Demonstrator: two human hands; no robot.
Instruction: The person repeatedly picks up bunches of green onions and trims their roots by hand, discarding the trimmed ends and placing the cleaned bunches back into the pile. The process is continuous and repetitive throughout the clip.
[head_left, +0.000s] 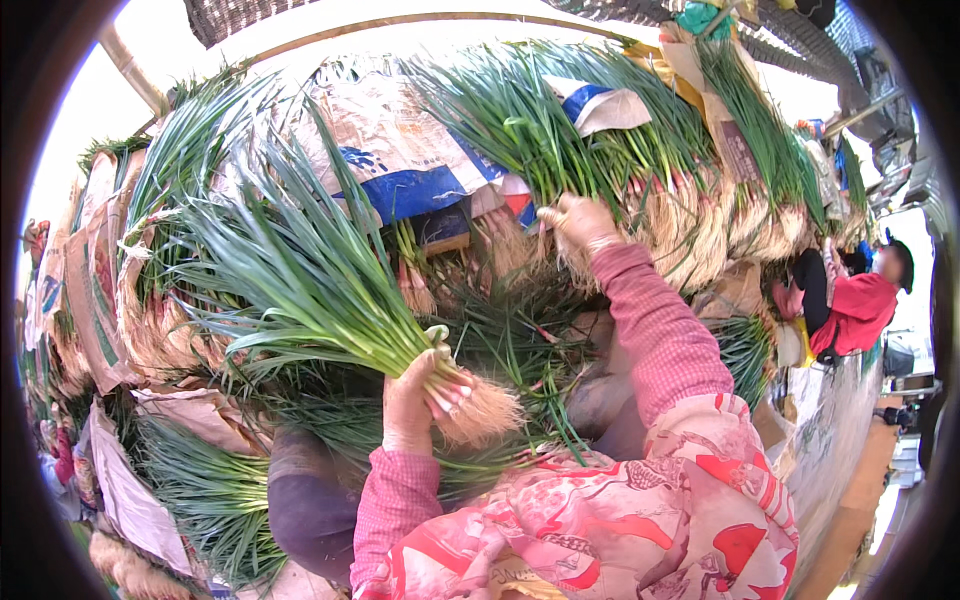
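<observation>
My left hand grips a thick bunch of green garlic just above the pale pink bulbs. Its long leaves fan out up and to the left, while the tangled tan roots spread to the right of my fist. At the stacked row, my right hand is curled against the lower stalks of more green garlic. Leaves rise above that hand and roots hang below it. Its fingertips are partly hidden, so I cannot see whether they pinch any stalks.
A printed white-and-blue sack drapes over the stack. Loose leaves litter the hollow between my knees. Another leafy pile lies at lower left. To the right sits a person in red; another person is at far left.
</observation>
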